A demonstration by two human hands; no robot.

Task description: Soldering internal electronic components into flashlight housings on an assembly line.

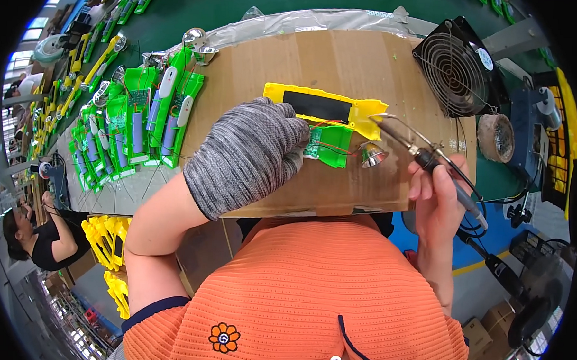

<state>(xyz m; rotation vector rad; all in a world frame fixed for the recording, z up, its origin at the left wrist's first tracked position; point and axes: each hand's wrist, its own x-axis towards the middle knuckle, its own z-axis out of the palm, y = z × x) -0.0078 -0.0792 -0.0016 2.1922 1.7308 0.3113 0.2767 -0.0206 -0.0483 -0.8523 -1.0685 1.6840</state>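
Note:
My left hand (251, 146), in a grey knitted glove, is closed over the left end of a green plastic housing (334, 150). This housing carries a small circuit board (314, 142) and red wires; what lies under the fingers is hidden. Just beyond it rests a yellow plastic shell (370, 113) with a black panel (316, 106). At the green housing's right end sits a silver reflector cup (373, 155). Bare-skinned, my right hand (439, 193) grips a soldering iron (426, 159) with a thin bent metal tube alongside. The iron's tip is at the yellow shell's right end.
Cardboard (242, 62) covers the bench. Green housings with batteries (137, 131) crowd the left side. A black fan (457, 68) stands back right beside a tape roll (496, 137). Yellow shells (108, 243) are stacked lower left, near another person (51, 234).

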